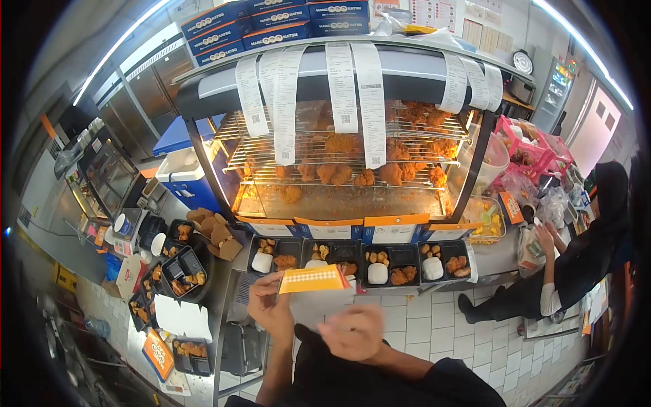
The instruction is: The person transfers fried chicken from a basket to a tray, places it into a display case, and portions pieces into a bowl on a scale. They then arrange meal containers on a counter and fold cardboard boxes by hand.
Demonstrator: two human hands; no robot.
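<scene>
My left hand [270, 305] is closed on the left edge of a cardboard meal sleeve [313, 280], with a yellow and orange top and a pale grey side facing me. My right hand [354, 332] is smeared by motion at the sleeve's lower right, fingers curled toward it; what they grip, if anything, cannot be made out. Just beyond, several black compartment trays [391, 264] stand in a row on the counter, with white rice mounds [378, 274] and fried chicken pieces [404, 275]. The sleeve overlaps the second tray from the left in this view.
A lit warming cabinet [339, 193] holds fried chicken; receipts [371, 108] hang from its top. Folded sleeves [395, 229] stand along its base. The left side counter carries more filled trays [192, 356] and a black bin [183, 271]. Another person [576, 251] works at the right counter.
</scene>
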